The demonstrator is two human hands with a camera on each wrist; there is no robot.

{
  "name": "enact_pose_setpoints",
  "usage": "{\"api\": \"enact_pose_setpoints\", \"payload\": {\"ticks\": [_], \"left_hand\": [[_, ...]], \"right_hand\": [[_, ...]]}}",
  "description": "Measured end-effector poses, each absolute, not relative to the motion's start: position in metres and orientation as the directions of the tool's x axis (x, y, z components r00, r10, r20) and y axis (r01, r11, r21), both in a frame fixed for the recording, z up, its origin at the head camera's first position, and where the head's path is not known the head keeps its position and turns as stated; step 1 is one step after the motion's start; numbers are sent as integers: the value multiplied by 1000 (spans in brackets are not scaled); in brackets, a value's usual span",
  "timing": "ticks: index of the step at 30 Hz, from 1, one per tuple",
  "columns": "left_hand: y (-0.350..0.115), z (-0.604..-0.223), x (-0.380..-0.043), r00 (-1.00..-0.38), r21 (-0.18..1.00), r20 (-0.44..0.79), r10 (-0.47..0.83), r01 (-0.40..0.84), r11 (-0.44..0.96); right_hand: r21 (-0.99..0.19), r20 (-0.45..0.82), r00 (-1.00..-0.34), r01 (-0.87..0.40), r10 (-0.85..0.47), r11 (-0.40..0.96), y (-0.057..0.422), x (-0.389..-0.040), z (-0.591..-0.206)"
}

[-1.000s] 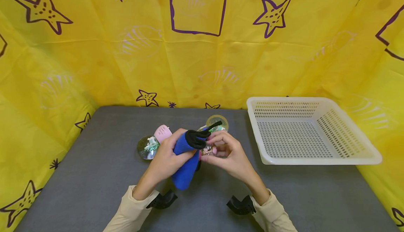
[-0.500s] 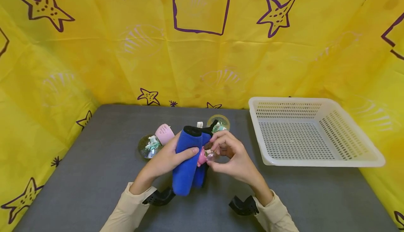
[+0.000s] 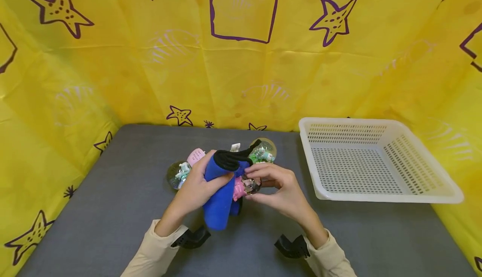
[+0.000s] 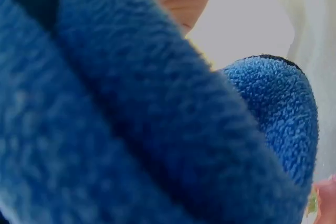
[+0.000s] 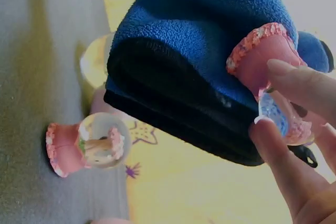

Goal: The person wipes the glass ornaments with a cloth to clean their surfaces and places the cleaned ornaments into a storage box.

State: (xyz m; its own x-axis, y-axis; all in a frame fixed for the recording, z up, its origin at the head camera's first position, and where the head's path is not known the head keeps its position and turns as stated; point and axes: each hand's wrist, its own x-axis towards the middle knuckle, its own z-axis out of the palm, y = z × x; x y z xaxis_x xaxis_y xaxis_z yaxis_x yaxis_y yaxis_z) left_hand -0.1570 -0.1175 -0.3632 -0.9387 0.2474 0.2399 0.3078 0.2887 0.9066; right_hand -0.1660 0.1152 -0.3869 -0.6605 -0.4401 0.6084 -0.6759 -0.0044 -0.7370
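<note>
My left hand point(image 3: 197, 187) grips a folded blue towel point(image 3: 219, 208) with black edging, thumb across its near side. The towel point(image 4: 142, 98) fills most of the left wrist view. My right hand point(image 3: 282, 191) pinches the clear ball of a small snow globe point(image 3: 239, 188) with a pink base. In the right wrist view, the pink base of this globe point(image 5: 265, 59) lies against the towel point(image 5: 210, 19), and finger and thumb are on the glass. The part of the left hand behind the towel is hidden.
Another snow globe point(image 3: 177, 175) with a pink base point(image 3: 196, 155) lies on its side left of the hands. A further globe point(image 3: 263, 149) stands behind them. A white perforated basket point(image 3: 384, 198) sits on the right of the grey table point(image 3: 113, 210), before a yellow cloth backdrop point(image 3: 226, 80).
The snow globe has been turned between the hands, and its pink base now shows beside the towel. The towel has shifted and tilted slightly. Both hands keep their holds.
</note>
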Motion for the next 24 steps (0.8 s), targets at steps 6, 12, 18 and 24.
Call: {"api": "enact_pose_setpoints", "payload": {"ticks": [6,12,18,24], "left_hand": [[-121,-364,-158,-946,950,181,269,239,201],[-123,-362,-158,-946,951,222,235,263,161],[-130,-359,-158,-949,934,263,173,295,200],[-136,-354,-156,-942,934,279,184,311,176]], "right_hand": [[-746,622,-657,-663,-426,-68,124,-167,-380],[-780,600,-726,-624,-334,-44,143,-170,-372],[-753,586,-790,-613,-182,237,174,-179,-365],[-709,611,-788,-585,-70,395,212,-186,-365]]}}
